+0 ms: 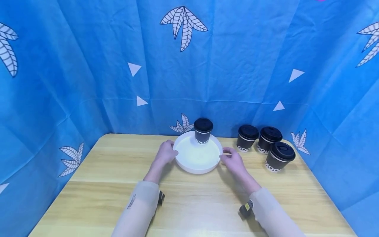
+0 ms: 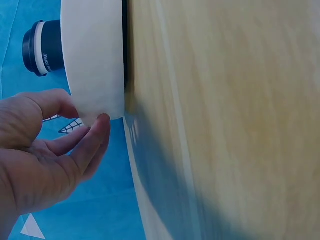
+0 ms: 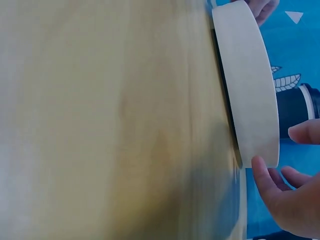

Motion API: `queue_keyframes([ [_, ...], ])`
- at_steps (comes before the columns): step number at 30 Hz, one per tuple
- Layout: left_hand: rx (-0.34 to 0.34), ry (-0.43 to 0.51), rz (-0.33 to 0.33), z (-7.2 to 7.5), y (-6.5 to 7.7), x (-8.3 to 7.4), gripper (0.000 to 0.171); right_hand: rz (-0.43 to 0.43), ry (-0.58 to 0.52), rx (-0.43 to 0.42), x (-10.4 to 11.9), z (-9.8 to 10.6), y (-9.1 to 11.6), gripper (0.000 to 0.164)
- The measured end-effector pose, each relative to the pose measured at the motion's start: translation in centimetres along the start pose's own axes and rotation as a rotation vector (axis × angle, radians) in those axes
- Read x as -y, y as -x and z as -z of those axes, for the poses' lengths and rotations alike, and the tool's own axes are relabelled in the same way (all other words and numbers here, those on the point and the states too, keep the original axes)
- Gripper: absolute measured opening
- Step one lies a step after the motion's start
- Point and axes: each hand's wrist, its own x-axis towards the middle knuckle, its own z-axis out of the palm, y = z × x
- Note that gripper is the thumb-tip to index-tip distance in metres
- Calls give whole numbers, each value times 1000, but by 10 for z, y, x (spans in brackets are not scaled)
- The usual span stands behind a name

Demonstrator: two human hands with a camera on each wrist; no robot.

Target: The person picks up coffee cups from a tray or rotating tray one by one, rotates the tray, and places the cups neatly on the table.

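A round white tray (image 1: pixel 196 154) with a raised rim is at the back middle of the table, between the two hands. On its far part stands a dark paper coffee cup (image 1: pixel 202 133) with a black lid. The left hand (image 1: pixel 166 152) grips the tray's left edge, thumb at the rim and fingertips against the outer wall (image 2: pixel 95 60). At the right edge is the right hand (image 1: pixel 234 160), its thumb over the rim and a fingertip against the outer wall (image 3: pixel 250 85). Contact of the right thumb with the tray is unclear.
Several more things stand at the back right: lidded dark cups, one on the left (image 1: pixel 247 138), one in the middle (image 1: pixel 267 140) and one nearer (image 1: pixel 279 157). A blue patterned curtain (image 1: pixel 225 65) hangs behind and beside the wooden table (image 1: pixel 195 204).
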Motion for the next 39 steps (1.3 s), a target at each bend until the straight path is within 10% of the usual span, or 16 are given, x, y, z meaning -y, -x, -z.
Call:
queue_keyframes([
  [21, 2, -60, 0, -4, -18, -7, 52, 20, 99, -17, -5, -5, -20, 52],
  [39, -21, -86, -37, 3, -3, -5, 61, -14, 60, 11, -3, -8, -3, 56],
])
